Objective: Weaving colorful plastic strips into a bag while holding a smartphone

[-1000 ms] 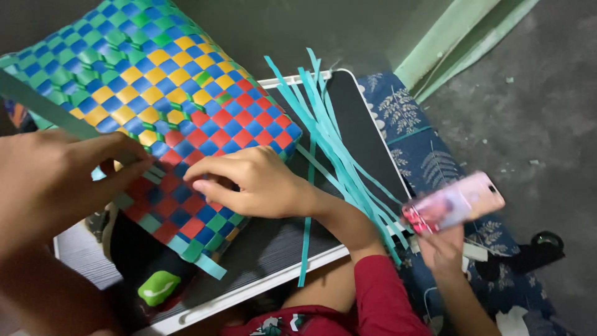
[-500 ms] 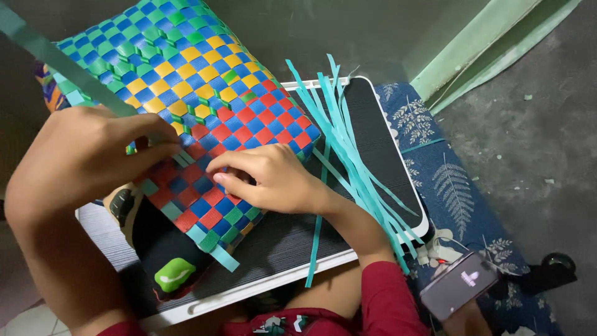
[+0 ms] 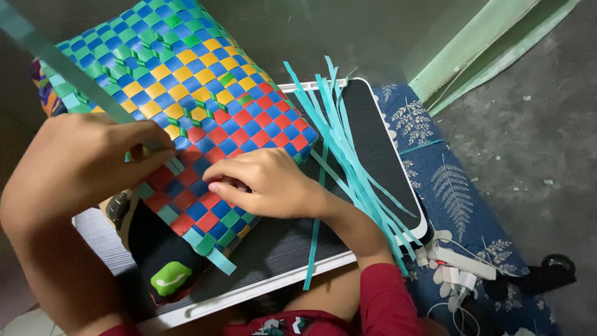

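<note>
A woven mat (image 3: pixel 186 81) of green, blue, yellow and red plastic strips lies tilted over a black board with a white rim (image 3: pixel 379 143). My left hand (image 3: pixel 87 162) pinches a long teal strip (image 3: pixel 56 59) that runs up to the top left corner and enters the weave near my fingers. My right hand (image 3: pixel 261 186) rests on the red and blue part of the mat, its curled fingertips pressing into the weave. Loose teal strip ends stick out at the mat's lower edge.
A bundle of loose teal strips (image 3: pixel 348 143) fans across the board to the right of the mat. A small green object (image 3: pixel 170 278) lies under the mat's near edge. A blue fern-print cloth (image 3: pixel 454 186) holds a white power strip with cables (image 3: pixel 460 264). Pale green fabric (image 3: pixel 491 50) lies on the grey floor.
My left hand has closed on the teal strip and drawn it toward the weave. A hand holding a phone at the lower right has gone out of view. The right hand stays on the mat.
</note>
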